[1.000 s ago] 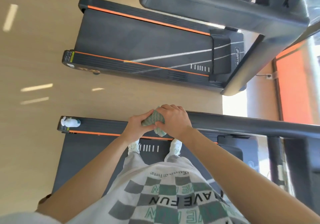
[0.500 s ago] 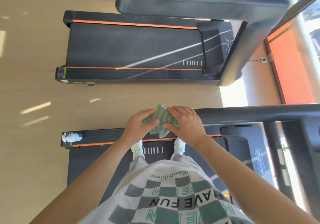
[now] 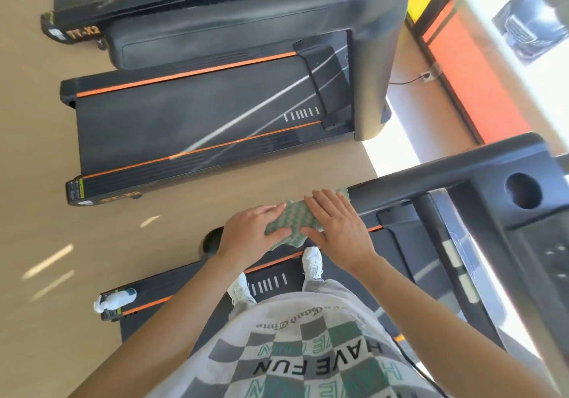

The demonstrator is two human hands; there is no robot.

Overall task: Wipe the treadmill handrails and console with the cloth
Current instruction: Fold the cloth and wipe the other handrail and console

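Observation:
I stand on a black treadmill with orange trim. Its left handrail (image 3: 409, 182) runs from the middle of the view up to the right, toward the console (image 3: 535, 222) with a round cup hole. A green and white patterned cloth (image 3: 292, 222) is spread over the near end of that handrail. My left hand (image 3: 249, 234) presses flat on the cloth's left part, and my right hand (image 3: 338, 225) lies flat on its right part. The handrail's rounded end shows just left of my left hand.
A spray bottle (image 3: 115, 299) lies on the rear corner of my treadmill's side rail. A second treadmill (image 3: 200, 120) stands parallel to the left, a third beyond it. Wooden floor lies between them. An orange wall strip and a window run along the right.
The cloth has gone from bunched between my hands to spread flat on the handrail. Both hands now press it with open palms. My view has swung right, bringing the console into sight.

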